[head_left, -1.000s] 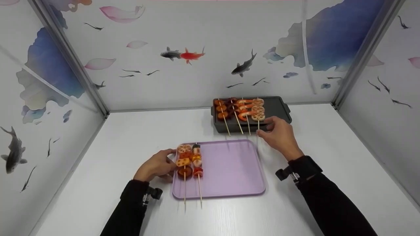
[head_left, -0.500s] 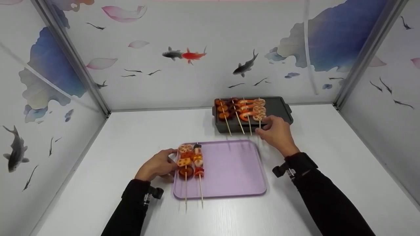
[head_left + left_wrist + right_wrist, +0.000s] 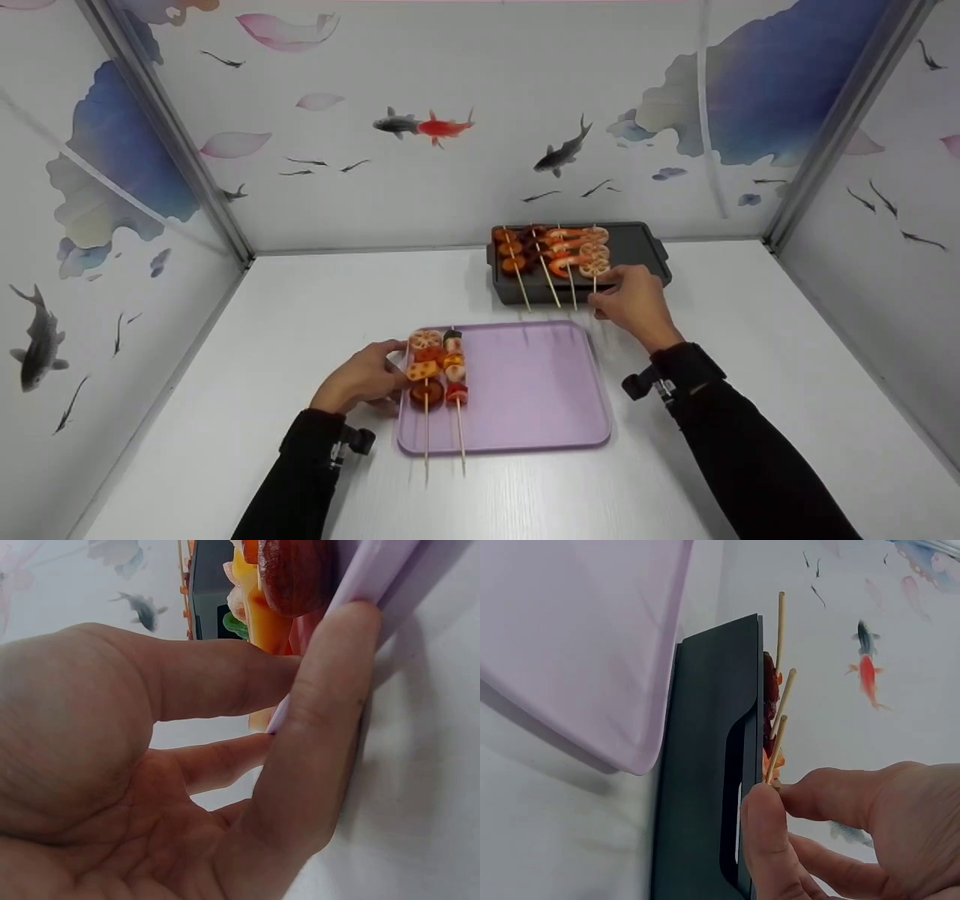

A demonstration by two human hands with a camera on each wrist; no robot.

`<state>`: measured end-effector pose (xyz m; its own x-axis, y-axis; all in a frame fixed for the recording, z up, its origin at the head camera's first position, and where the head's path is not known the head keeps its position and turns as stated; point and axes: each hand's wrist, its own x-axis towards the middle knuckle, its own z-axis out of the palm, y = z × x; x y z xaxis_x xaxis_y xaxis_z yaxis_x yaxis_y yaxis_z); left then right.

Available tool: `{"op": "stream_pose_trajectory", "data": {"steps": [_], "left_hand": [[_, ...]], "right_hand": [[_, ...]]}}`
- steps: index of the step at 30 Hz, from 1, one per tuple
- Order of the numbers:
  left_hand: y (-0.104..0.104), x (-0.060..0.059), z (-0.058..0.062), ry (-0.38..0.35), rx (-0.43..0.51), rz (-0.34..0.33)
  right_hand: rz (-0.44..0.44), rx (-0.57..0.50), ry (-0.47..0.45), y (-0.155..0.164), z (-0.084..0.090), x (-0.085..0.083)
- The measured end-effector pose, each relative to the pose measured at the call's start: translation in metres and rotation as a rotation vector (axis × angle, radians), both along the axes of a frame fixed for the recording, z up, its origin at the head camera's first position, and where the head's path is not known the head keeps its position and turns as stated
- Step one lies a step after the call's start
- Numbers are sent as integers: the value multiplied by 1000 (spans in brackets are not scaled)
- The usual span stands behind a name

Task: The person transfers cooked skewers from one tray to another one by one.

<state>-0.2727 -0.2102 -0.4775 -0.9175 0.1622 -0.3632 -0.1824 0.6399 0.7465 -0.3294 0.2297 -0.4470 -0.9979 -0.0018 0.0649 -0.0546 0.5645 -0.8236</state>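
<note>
In the head view, my left hand holds the left edge of a lilac tray, thumb and fingers on its rim. Two skewers lie on the tray's left side: one with lotus root, orange pieces and a dark round slice, the other a mixed skewer. Behind the tray, my right hand pinches the stick of a lotus root skewer that lies on a dark grill. In the right wrist view, thumb and finger meet at that stick near the grill's front edge, and most of the skewer is hidden.
Left of the lotus root on the grill lie a shrimp skewer, a dark reddish-brown skewer and a skewer of browned round slices. Their sticks overhang the grill's front. Patterned panels enclose the white table behind and at both sides.
The head view has shifted slightly. My right wrist has moved a little to the left while its fingers stay at the lotus root skewer's stick. The left hand stays on the tray edge.
</note>
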Motion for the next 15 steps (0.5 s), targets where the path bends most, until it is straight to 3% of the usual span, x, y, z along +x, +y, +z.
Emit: {"op": "stream_pose_trajectory", "data": {"steps": [7, 15], "left_hand": [[0, -1, 0, 2, -3, 0], [0, -1, 0, -6, 4, 8]], "right_hand": [[0, -43, -39, 1, 4, -3], [0, 26, -56, 8, 11, -7]]}}
